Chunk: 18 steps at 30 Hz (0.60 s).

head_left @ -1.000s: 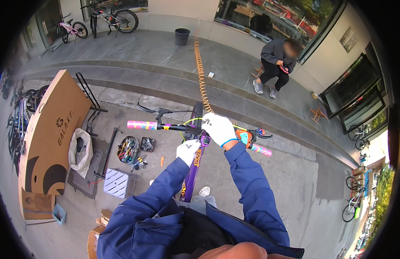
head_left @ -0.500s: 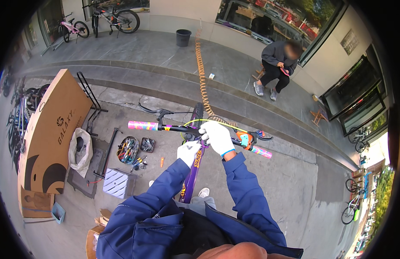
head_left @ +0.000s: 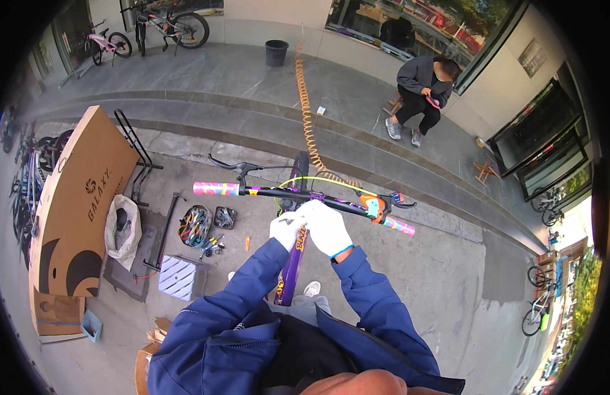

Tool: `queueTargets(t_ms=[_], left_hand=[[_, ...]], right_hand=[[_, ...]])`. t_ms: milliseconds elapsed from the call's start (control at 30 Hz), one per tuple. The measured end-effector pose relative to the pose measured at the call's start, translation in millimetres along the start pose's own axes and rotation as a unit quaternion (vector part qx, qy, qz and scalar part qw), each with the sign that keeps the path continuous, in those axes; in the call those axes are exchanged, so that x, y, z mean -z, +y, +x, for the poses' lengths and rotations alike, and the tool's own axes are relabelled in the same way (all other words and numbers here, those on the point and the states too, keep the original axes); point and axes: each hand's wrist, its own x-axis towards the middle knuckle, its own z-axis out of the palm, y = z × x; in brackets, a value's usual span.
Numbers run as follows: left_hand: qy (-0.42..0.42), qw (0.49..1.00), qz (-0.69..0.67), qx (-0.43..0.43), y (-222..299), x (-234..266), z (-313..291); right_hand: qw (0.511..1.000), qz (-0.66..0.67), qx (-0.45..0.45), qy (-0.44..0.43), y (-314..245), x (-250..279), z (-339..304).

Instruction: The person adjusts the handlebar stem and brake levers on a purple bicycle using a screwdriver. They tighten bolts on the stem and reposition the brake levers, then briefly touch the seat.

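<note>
The purple bicycle [head_left: 292, 268] stands mid-view, front wheel toward twelve o'clock. On it, the gloved left hand [head_left: 287, 229] and right hand [head_left: 326, 227] meet, fingers curled; whether they grip anything, I cannot tell. Just beyond, at twelve, runs the handlebar [head_left: 272, 193]; at nine, a tool basket [head_left: 195, 227], then a cardboard box [head_left: 81, 210]; farther at twelve, a coiled orange hose [head_left: 305, 105]

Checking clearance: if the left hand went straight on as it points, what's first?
Probably the right hand, close by the left hand; the handlebar appears beyond. Depth and contact are unclear in this view.
</note>
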Motion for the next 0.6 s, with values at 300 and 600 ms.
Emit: queueTargets(t_ms=[300, 600], left_hand=[[-0.215, 0.948, -0.059, 0.228, 31.7, 43.7, 5.8], [-0.364, 0.845, 0.002, 0.392, 113.0, 32.3, -28.4]], right_hand=[[0.995, -0.008, -0.085, 0.05, -29.3, -63.6, -87.9], [0.973, 0.096, -0.182, 0.103, -52.5, -12.5, -143.4]])
